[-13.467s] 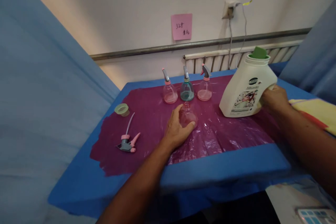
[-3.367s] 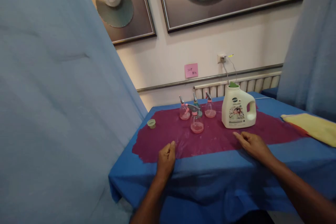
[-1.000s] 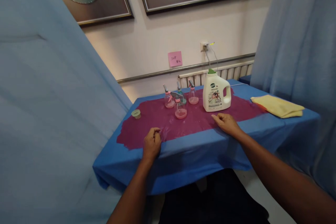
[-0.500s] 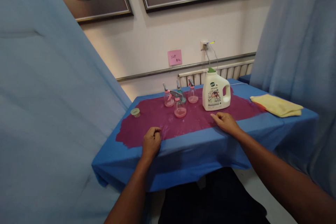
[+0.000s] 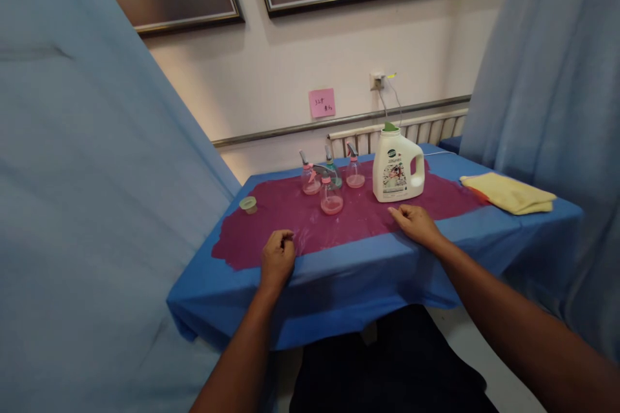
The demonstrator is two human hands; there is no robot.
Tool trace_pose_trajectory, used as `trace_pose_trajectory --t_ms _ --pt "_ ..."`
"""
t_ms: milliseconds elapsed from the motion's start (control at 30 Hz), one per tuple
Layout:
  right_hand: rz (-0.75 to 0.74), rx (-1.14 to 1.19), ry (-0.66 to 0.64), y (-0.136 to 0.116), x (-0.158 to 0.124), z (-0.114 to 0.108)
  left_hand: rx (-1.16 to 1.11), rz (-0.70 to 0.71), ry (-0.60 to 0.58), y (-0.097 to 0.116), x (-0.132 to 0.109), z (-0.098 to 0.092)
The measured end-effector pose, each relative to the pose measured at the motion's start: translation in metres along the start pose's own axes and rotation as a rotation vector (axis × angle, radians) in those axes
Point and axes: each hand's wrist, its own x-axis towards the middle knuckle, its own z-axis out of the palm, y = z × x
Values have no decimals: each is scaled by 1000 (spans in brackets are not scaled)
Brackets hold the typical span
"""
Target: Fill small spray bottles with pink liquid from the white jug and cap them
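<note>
At the front edge of the table, my left hand (image 5: 278, 255) rests with loosely curled fingers and nothing in it. My right hand (image 5: 411, 222) lies just in front of the cream jug (image 5: 387, 175), also closed and holding nothing visible. The jug stands upright, with a green piece (image 5: 390, 126) at its uncapped mouth. Several spray bottles stand together left of the jug: a front one with pink liquid (image 5: 332, 204), a left one (image 5: 310, 186), a teal one (image 5: 335, 178) and a right one (image 5: 355, 179). A small tub (image 5: 248, 205) sits beyond my left hand.
A maroon sheet (image 5: 271, 219) covers part of the blue tablecloth (image 5: 339, 310). A folded yellow cloth (image 5: 508, 192) lies at the right end. Blue curtains hang on both sides. Behind the table are a radiator (image 5: 358, 140), a pink note (image 5: 322, 103) and a plugged-in cable.
The view has shifted very slightly. Both hands stay at the table's front edge, and the bottles, jug and cloth remain in place.
</note>
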Motion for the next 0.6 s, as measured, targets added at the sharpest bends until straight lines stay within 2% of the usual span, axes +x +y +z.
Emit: trace_pose_trajectory --t_ms 600 --pt "1 11 19 -1 -2 0 -4 1 30 -4 0 2"
